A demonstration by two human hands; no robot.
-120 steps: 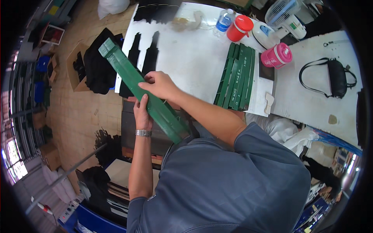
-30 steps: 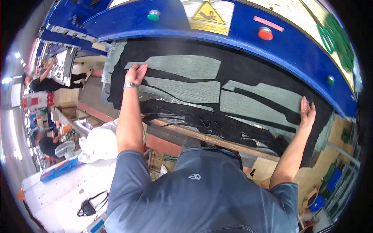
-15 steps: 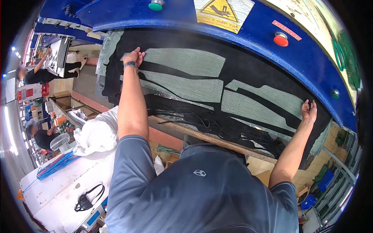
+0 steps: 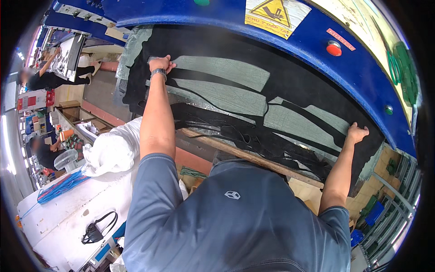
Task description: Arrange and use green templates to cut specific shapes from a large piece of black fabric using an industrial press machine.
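A black leather-like sheet (image 4: 199, 41) with long cut-out openings lies over a pale green cutting board (image 4: 222, 70), which shows through the gaps. At the sheet's left part, my left hand (image 4: 161, 65) is closed, its fingers curled over the material beside an opening. My right hand (image 4: 358, 133) pinches the sheet at the right, its fingertips partly hidden. Narrow black strips run between the openings, joined to the sheet. Nearer to me, a heap of loose black offcuts (image 4: 217, 124) lies along the board's near edge.
A blue machine beam (image 4: 312, 59) with a red button (image 4: 334, 48) and a warning sign spans the far side. A wooden bar (image 4: 235, 152) runs along the near edge. To the left stand a white table (image 4: 59, 213) and a white bundle (image 4: 113, 152). Two people work farther left.
Both hands have closed on the black sheet; before, their fingers were looser and more spread. The right hand has moved slightly nearer to me. The narrow strips have shifted a little.
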